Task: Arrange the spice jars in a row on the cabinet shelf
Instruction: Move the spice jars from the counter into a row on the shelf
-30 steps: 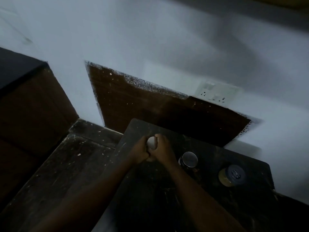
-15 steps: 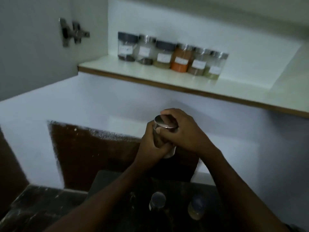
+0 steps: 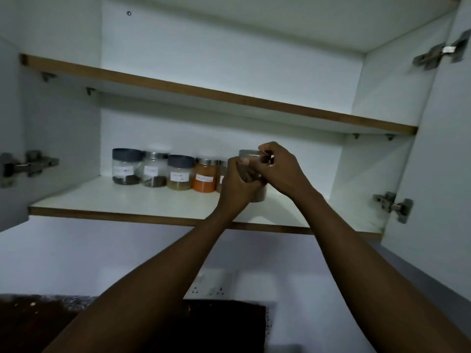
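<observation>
A spice jar with a silver lid and brown contents is held up between both my hands, just above the lower cabinet shelf. My left hand wraps its body from the left. My right hand grips its lid and right side. Along the back of the shelf stands a row of labelled jars: a dark-lidded jar at the left, a silver-lidded jar, another dark-lidded jar and an orange-filled jar. My hands hide the row's right end.
An upper shelf runs above. Open cabinet doors with metal hinges flank both sides. Below are a white wall with a socket and a dark backboard.
Both hands have lifted the jar from the dark counter up to the lower shelf. The view tilted upward, so the counter with its two jars dropped out of sight.
</observation>
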The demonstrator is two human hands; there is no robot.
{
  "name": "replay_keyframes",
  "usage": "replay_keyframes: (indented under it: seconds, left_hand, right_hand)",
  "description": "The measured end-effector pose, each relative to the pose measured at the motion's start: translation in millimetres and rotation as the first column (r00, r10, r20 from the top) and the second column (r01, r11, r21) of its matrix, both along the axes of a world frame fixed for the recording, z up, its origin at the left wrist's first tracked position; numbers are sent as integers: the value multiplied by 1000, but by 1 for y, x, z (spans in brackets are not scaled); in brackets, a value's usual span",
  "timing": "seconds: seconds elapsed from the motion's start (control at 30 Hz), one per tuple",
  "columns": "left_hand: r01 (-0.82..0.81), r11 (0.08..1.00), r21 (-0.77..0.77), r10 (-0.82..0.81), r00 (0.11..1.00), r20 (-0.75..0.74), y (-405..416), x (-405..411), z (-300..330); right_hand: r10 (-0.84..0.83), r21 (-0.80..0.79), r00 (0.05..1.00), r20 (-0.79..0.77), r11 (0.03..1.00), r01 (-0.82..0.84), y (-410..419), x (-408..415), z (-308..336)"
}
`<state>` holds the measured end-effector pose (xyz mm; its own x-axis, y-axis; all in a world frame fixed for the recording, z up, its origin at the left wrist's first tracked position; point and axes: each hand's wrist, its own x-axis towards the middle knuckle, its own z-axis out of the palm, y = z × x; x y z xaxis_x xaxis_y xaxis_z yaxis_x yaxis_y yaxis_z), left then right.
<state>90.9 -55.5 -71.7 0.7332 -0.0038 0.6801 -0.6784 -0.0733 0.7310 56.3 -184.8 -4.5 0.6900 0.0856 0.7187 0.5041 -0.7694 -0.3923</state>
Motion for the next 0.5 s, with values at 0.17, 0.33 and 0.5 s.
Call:
replay_keyframes:
  seconds: [0.17, 0.33, 0.5]
  left_hand:
    - [-78, 997, -12, 76, 989, -129, -66, 51, -4]
    - [-106, 994, -23, 103, 989, -104, -106, 78, -14]
    - [-170, 978, 121, 187, 972, -145, -112, 91, -16]
  right_hand:
    - [-159, -41, 985, -73, 987, 156, -41, 60, -11]
    - [-191, -41, 971, -145, 981, 187, -82, 103, -16]
    - [-212, -74, 958, -195, 977, 202, -92, 131, -20]
